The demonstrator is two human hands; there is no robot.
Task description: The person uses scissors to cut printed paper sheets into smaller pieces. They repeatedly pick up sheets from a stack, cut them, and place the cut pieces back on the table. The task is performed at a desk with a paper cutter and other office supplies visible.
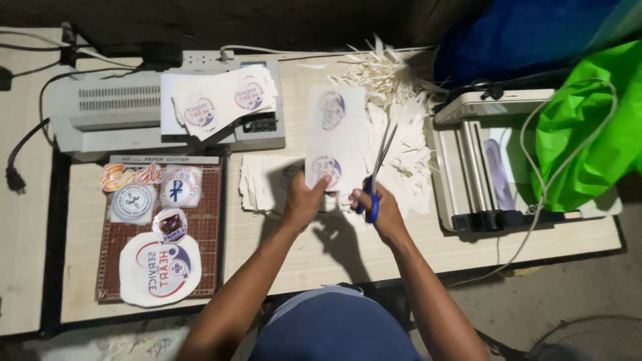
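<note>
- The left hand [304, 199] pinches the bottom edge of a printed sheet [336, 130], thumb on top and fingers tucked under it, holding it up over the table [428, 257].
- The right hand [378, 208] is closed through the blue handles of a pair of scissors [380, 167]; the blades stand slightly parted against the sheet's right edge.
- The sheet looks light and thin but fairly stiff (it stands nearly flat from a one-edge grip), so it probably bends easily and may be slick if laminated.
- The best hold seems to be the plain margin near the lower round picture [326, 166], close to the cut line, so the sheet does not flop.
- A heap of paper strips [394, 87] lies behind the sheet, and a stack of sheets [262, 187] sits just left of the left hand.
</note>
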